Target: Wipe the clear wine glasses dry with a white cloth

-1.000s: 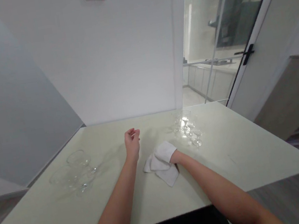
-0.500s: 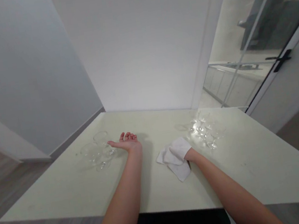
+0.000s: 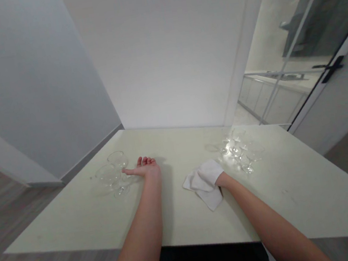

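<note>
Head view: left hand (image 3: 145, 169), thumb spread from loosely curled fingers, beside clear stemmed glasses (image 3: 117, 160) on pale wide desk (image 3: 191, 228); white fabric cloth (image 3: 201, 184) covers right hand (image 3: 222, 179), finger state hidden

White cloth (image 3: 207, 183), pale cream tabletop (image 3: 176, 147), colourless glasses (image 3: 108, 174), black door handle (image 3: 333, 69).

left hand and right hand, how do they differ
The left hand is bare and open, palm up; the right hand is hidden by white cloth, its grip unclear. The left hand is nearer the left glasses, the right hand nearer the right glasses. Both are over the table.
</note>
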`<state>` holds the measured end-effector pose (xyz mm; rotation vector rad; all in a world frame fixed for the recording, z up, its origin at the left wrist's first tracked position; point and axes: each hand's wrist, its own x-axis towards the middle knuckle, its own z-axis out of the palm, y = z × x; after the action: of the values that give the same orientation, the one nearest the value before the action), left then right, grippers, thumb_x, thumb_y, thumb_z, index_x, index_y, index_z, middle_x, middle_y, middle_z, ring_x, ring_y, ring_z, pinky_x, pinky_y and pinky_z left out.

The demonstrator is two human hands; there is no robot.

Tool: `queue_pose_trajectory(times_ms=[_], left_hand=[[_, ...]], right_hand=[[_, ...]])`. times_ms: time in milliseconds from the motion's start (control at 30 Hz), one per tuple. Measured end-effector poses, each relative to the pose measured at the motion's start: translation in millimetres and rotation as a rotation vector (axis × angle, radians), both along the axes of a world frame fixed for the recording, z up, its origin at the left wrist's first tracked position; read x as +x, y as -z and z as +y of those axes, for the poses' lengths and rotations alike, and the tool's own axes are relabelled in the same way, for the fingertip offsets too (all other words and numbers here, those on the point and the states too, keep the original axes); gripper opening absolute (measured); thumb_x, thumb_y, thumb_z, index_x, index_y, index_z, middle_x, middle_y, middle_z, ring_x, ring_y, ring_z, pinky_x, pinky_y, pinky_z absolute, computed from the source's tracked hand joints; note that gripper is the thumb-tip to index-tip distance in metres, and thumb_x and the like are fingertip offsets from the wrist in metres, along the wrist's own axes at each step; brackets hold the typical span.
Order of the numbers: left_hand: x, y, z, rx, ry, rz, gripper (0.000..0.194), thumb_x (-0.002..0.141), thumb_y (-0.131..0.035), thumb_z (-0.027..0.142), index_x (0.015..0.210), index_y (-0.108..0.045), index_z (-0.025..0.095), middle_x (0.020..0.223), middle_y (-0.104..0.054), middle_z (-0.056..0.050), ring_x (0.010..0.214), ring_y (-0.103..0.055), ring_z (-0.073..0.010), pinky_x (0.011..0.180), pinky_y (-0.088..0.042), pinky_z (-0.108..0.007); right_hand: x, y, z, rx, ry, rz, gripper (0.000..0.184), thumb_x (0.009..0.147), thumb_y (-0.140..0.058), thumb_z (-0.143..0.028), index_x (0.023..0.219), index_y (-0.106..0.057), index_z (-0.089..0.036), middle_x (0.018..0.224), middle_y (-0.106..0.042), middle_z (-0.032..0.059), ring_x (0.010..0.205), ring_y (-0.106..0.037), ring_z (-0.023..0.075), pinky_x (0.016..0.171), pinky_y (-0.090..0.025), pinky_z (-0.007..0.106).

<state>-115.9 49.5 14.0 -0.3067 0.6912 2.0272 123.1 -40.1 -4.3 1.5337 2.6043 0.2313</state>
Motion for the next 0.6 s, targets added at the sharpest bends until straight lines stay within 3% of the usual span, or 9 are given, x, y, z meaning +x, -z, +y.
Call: queue_pose_trajectory(times_ms=[100, 333, 500, 600], left_hand=[[-9.0, 2.8, 4.4, 0.009, -0.004, -0.055, 0.076, 0.074, -0.007, 0.083, 0.074, -0.045, 0.017, 0.055, -0.040, 0.004, 0.037, -0.037, -0.0063, 0.038, -0.025, -0.018], [-31.6, 11.3, 14.7, 0.234, 0.041, -0.152, 0.084, 0.071, 0.004, 0.083, 0.076, -0.047, 0.016, 0.054, -0.046, 0.001, 0.037, -0.038, -0.0074, 0.038, -0.026, -0.018], [-43.4, 14.3, 18.7, 0.241, 0.023, -0.150, 0.074, 0.075, -0.008, 0.081, 0.074, -0.046, 0.017, 0.054, -0.047, 0.001, 0.037, -0.040, -0.0072, 0.038, -0.027, -0.018], [-48.5, 16.1, 19.8, 0.267, 0.039, -0.114, 0.059, 0.084, -0.018, 0.068, 0.071, -0.045, 0.017, 0.050, -0.043, 0.004, 0.035, -0.037, -0.0060, 0.037, -0.025, -0.017]], right_hand=[[2.1, 8.3, 4.7, -0.004, -0.024, 0.003, 0.032, 0.094, -0.038, -0.017, 0.094, -0.068, -0.007, 0.097, -0.069, 0.0209, 0.099, -0.065, 0.0259, 0.086, -0.046, 0.035], [4.9, 13.4, 5.6, 0.002, -0.034, 0.051, 0.031, 0.094, -0.039, -0.017, 0.098, -0.069, -0.007, 0.100, -0.069, 0.0199, 0.104, -0.063, 0.0262, 0.090, -0.045, 0.036], [3.6, 5.3, 0.1, 0.018, -0.038, 0.109, 0.025, 0.090, -0.048, -0.015, 0.100, -0.070, -0.008, 0.105, -0.069, 0.0190, 0.103, -0.065, 0.0263, 0.090, -0.046, 0.036], [3.1, 0.5, -4.0, 0.044, -0.045, 0.138, 0.024, 0.088, -0.050, -0.015, 0.100, -0.071, -0.009, 0.103, -0.070, 0.0180, 0.100, -0.066, 0.0253, 0.088, -0.047, 0.035]])
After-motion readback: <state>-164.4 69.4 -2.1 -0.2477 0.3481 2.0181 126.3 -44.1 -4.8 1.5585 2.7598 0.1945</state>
